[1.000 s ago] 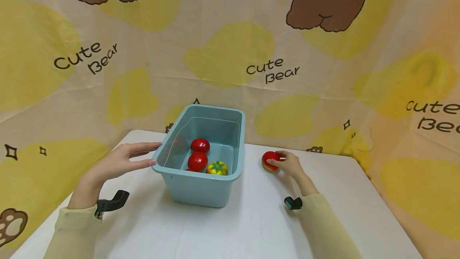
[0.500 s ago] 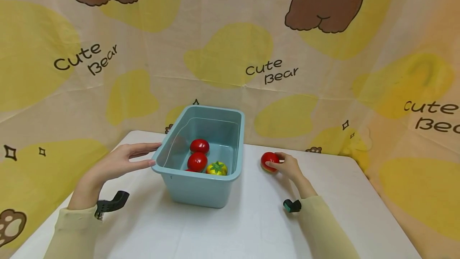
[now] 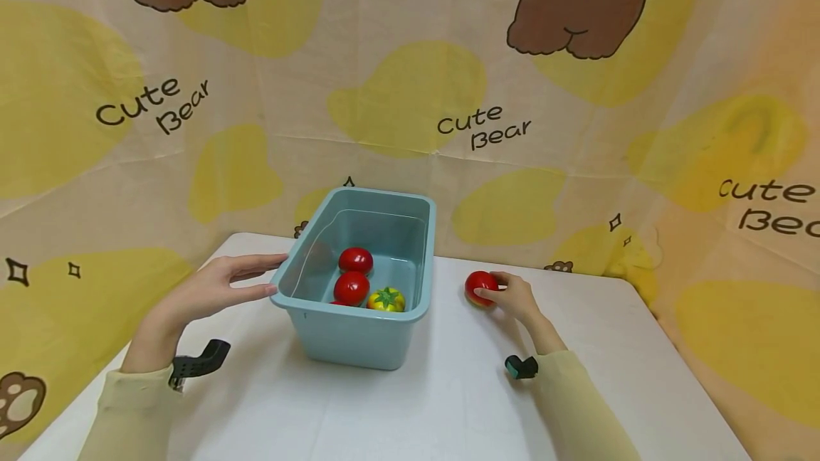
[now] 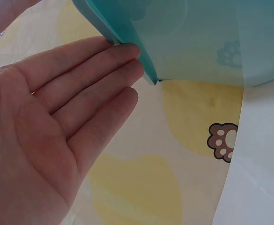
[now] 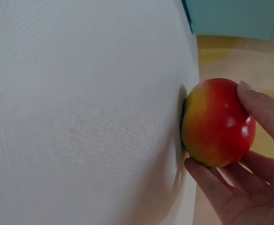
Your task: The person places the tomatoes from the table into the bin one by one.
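A red tomato (image 3: 480, 289), yellow toward its base, is at the table's right side. My right hand (image 3: 514, 295) holds it between thumb and fingers. In the right wrist view the thumb lies on one side of the tomato (image 5: 218, 123) and the fingers on the other, with a dark green edge showing against the white table. My left hand (image 3: 221, 287) touches the left rim of a blue-green plastic bin (image 3: 359, 336), its fingers straight in the left wrist view. Inside the bin lie red tomatoes (image 3: 352, 288) and a yellow one with a green star-shaped top (image 3: 386, 299).
The bin stands left of the tomato on a white table (image 3: 461, 390). Behind the table hangs a cloth (image 3: 397, 105) printed with bears and yellow patches. Each wrist carries a black strap mount (image 3: 522, 367).
Over the first half second my right hand shifted slightly left with the tomato, which tipped a little to show more red. The left hand and bin keep their places.
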`<state>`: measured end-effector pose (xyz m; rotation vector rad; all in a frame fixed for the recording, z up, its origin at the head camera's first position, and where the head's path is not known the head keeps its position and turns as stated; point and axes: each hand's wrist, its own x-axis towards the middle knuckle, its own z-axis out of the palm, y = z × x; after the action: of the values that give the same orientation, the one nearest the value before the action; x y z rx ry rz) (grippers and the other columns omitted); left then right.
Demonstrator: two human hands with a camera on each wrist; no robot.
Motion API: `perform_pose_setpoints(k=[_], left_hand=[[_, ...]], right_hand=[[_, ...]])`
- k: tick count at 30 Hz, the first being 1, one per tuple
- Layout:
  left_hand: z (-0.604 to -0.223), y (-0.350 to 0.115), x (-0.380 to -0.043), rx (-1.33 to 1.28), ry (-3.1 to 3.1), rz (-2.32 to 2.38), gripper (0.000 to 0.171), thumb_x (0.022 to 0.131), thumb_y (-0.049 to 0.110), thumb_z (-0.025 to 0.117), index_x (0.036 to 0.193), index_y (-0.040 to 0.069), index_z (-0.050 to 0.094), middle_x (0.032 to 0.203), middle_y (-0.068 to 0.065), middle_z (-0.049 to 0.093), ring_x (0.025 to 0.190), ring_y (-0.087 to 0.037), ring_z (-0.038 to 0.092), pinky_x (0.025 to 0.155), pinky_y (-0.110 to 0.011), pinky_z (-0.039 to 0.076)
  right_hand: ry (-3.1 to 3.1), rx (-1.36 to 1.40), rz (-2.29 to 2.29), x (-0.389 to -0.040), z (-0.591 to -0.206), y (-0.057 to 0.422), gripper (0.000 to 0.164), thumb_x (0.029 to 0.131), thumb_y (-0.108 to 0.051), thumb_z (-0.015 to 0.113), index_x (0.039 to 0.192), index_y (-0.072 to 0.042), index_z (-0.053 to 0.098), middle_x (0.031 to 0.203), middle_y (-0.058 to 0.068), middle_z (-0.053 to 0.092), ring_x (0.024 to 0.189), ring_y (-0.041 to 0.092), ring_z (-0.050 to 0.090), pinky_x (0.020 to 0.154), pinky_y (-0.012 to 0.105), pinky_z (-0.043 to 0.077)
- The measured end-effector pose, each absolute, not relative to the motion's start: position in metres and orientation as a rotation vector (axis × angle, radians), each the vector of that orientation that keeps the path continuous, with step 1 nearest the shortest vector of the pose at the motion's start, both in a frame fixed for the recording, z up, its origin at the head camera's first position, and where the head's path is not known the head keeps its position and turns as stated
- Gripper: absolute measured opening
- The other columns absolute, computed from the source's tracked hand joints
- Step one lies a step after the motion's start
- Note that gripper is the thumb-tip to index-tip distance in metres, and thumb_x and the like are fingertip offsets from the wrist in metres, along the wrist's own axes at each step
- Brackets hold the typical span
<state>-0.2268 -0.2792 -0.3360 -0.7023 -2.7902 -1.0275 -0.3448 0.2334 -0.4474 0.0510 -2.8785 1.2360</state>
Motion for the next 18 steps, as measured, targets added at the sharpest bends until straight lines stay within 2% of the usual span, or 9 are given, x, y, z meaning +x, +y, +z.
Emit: perform_pose_setpoints(k=[10, 18], left_hand=[[-0.336, -0.278, -0.228, -0.728, -2.779, -1.021, 0.048, 0.09, 0.033, 0.065, 0.136, 0.027, 0.053, 0.134, 0.004, 0.057, 0.123, -0.027, 0.054, 0.095, -0.017, 0.042], [-0.338, -0.279, -0.228, -0.734, -2.77, -1.023, 0.047, 0.09, 0.033, 0.065, 0.135, 0.028, 0.053, 0.132, 0.007, 0.058, 0.121, -0.006, 0.054, 0.096, -0.015, 0.042]], right_hand=[[-2.87, 0.051, 1.223, -0.337, -0.439, 0.239, 0.067, 0.083, -0.034, 0.073, 0.136, -0.001, 0.049, 0.135, 0.02, 0.052, 0.121, 0.038, 0.05, 0.097, 0.048, 0.047], [-2.803, 0.177, 1.199, -0.329, -0.424, 0.244, 0.065, 0.083, -0.032, 0.073, 0.135, 0.0, 0.05, 0.133, 0.021, 0.054, 0.116, 0.038, 0.055, 0.092, 0.045, 0.051]])
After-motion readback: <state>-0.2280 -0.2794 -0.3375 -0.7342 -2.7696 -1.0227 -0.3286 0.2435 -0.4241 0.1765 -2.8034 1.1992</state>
